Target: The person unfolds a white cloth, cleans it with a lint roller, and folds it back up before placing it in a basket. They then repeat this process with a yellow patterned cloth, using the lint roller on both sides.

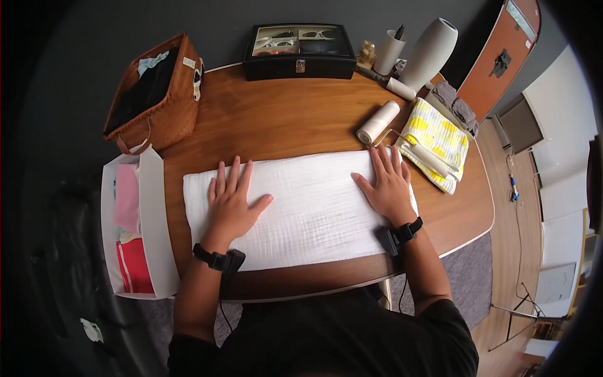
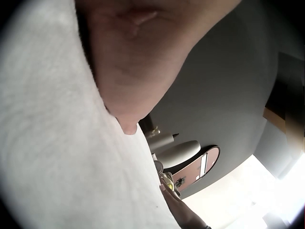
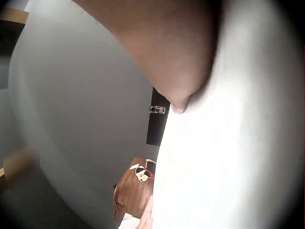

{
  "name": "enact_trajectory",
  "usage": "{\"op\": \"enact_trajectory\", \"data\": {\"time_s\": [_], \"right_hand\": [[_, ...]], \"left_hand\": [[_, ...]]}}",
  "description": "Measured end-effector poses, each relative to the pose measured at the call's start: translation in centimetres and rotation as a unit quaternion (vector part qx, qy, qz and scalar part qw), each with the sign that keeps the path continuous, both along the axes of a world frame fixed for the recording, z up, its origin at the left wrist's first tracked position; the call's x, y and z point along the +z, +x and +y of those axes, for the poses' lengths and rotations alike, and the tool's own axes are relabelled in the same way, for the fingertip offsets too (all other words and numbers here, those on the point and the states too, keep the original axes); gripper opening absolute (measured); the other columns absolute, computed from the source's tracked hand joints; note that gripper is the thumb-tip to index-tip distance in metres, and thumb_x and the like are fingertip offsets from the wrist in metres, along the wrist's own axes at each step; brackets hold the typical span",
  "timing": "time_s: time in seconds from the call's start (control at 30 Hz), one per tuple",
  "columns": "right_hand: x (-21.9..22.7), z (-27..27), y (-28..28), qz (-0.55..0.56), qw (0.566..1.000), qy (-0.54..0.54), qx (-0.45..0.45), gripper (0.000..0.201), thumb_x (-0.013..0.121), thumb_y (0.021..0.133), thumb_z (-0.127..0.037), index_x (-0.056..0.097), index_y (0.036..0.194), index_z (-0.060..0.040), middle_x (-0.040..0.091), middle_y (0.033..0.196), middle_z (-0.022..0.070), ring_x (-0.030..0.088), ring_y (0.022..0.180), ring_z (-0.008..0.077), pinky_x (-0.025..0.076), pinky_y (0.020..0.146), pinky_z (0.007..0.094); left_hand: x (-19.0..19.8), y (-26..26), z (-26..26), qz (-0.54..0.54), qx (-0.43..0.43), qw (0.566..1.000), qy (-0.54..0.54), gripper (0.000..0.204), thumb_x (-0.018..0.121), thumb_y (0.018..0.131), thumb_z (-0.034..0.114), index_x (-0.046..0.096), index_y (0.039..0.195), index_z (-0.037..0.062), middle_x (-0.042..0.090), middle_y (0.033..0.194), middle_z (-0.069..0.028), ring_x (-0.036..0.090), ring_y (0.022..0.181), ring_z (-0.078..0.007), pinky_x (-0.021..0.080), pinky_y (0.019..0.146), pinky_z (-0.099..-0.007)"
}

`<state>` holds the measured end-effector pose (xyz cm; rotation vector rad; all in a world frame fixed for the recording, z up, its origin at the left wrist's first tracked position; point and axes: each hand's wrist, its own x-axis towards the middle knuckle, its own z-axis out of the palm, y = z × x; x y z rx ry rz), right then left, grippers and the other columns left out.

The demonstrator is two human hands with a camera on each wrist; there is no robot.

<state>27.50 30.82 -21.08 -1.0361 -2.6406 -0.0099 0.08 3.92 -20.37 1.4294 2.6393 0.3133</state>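
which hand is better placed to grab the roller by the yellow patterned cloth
Probably the right hand: its fingertips are near the roller, while the left hand is across the white cloth.

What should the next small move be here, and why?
Perhaps slide the left hand gently outward to smooth the cloth. The cloth looks faintly rippled, and the left hand lies flat on it, fingers spread, inside its left edge, while the right hand lies near the right edge.

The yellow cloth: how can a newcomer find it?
On the wooden table, look just to the right of the right hand. The folded cloth there has a pale handle lying on it. Yellow patches set it apart from the plain white cloth beside it.
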Motion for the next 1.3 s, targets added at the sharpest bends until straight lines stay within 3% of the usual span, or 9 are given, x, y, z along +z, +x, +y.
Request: {"op": "enact_trajectory", "data": {"time_s": [0.23,0.43,0.57,0.67,0.8,0.9,1.0,1.17,1.3], "right_hand": [[0.8,1.1,-0.2,-0.014,0.999,-0.030,-0.012,0.083,0.063,0.102,-0.066,0.050,0.162,-0.0097,0.044,0.172,0.0127,0.030,0.164,0.0383,0.027,0.125,0.0648],[0.8,1.7,-1.8,-0.030,0.999,-0.013,-0.025,0.079,0.059,0.104,-0.065,0.048,0.164,-0.0149,0.043,0.173,0.0092,0.030,0.163,0.0376,0.029,0.123,0.0696],[1.4,1.0,-3.7,-0.089,0.995,0.030,-0.041,0.069,0.054,0.109,-0.051,0.048,0.163,-0.0079,0.041,0.174,0.0136,0.029,0.164,0.0358,0.028,0.124,0.0687],[4.6,-3.1,-7.3,-0.158,0.984,-0.038,0.074,0.060,0.050,0.110,-0.036,0.049,0.160,-0.0023,0.039,0.173,0.0169,0.029,0.164,0.0330,0.030,0.125,0.0674],[0.1,-6.2,-11.9,-0.018,0.973,-0.047,0.227,0.066,0.050,0.112,-0.042,0.042,0.165,-0.0037,0.041,0.173,0.0167,0.035,0.162,0.0333,0.031,0.124,0.0633],[-0.6,-4.6,-12.8,0.017,0.974,-0.055,0.221,0.070,0.052,0.110,-0.048,0.045,0.164,-0.0038,0.044,0.172,0.0145,0.036,0.162,0.0333,0.031,0.126,0.0583],[-0.7,-2.4,-12.7,0.022,0.981,-0.050,0.187,0.071,0.053,0.110,-0.052,0.048,0.163,-0.0046,0.048,0.170,0.0131,0.039,0.160,0.0336,0.032,0.127,0.0541],[-0.9,-0.2,-12.7,0.017,0.985,-0.031,0.167,0.070,0.049,0.111,-0.056,0.052,0.161,-0.0068,0.051,0.168,0.0124,0.041,0.159,0.0339,0.033,0.127,0.0528],[-0.7,-0.1,-12.2,0.077,0.978,-0.069,0.182,0.057,0.061,0.107,-0.042,0.060,0.153,-0.0078,0.055,0.163,0.0146,0.045,0.156,0.0345,0.034,0.124,0.0539]], "left_hand": [[0.4,-1.7,0.3,-0.045,-0.006,0.999,-0.003,0.089,0.060,0.104,0.064,0.029,0.174,0.0190,0.016,0.183,-0.0149,0.005,0.170,-0.0384,0.007,0.135,-0.0551],[0.3,-5.6,-0.2,-0.019,0.067,0.997,-0.041,0.086,0.057,0.105,0.065,0.031,0.174,0.0206,0.011,0.184,-0.0146,0.003,0.170,-0.0371,0.005,0.135,-0.0551],[0.4,-5.8,1.3,-0.027,0.099,0.993,-0.059,0.087,0.054,0.107,0.063,0.032,0.173,0.0099,0.009,0.184,-0.0184,0.003,0.170,-0.0395,0.006,0.135,-0.0562],[2.3,-2.6,4.0,-0.045,0.007,0.998,-0.036,0.078,0.053,0.112,0.046,0.027,0.172,0.0031,0.010,0.183,-0.0199,0.007,0.169,-0.0400,0.009,0.135,-0.0571],[-1.2,2.0,6.6,-0.027,-0.111,0.992,0.057,0.073,0.056,0.110,0.027,0.028,0.172,0.0017,0.018,0.182,-0.0191,0.014,0.169,-0.0373,0.013,0.134,-0.0565],[-2.0,0.8,6.6,0.007,-0.119,0.989,0.092,0.074,0.056,0.110,0.036,0.030,0.173,0.0085,0.024,0.182,-0.0123,0.019,0.169,-0.0327,0.015,0.135,-0.0516],[-1.0,-0.8,6.2,0.020,-0.063,0.997,0.041,0.071,0.050,0.112,0.051,0.034,0.173,0.0187,0.029,0.180,-0.0085,0.022,0.168,-0.0296,0.015,0.136,-0.0499],[-1.4,-2.5,6.3,0.028,-0.044,0.997,0.064,0.068,0.056,0.110,0.052,0.045,0.167,0.0161,0.039,0.176,-0.0085,0.029,0.165,-0.0296,0.018,0.135,-0.0496],[-1.7,-2.8,6.2,0.026,-0.055,0.995,0.084,0.067,0.058,0.109,0.050,0.049,0.164,0.0126,0.040,0.175,-0.0096,0.031,0.164,-0.0297,0.020,0.134,-0.0495]]}}
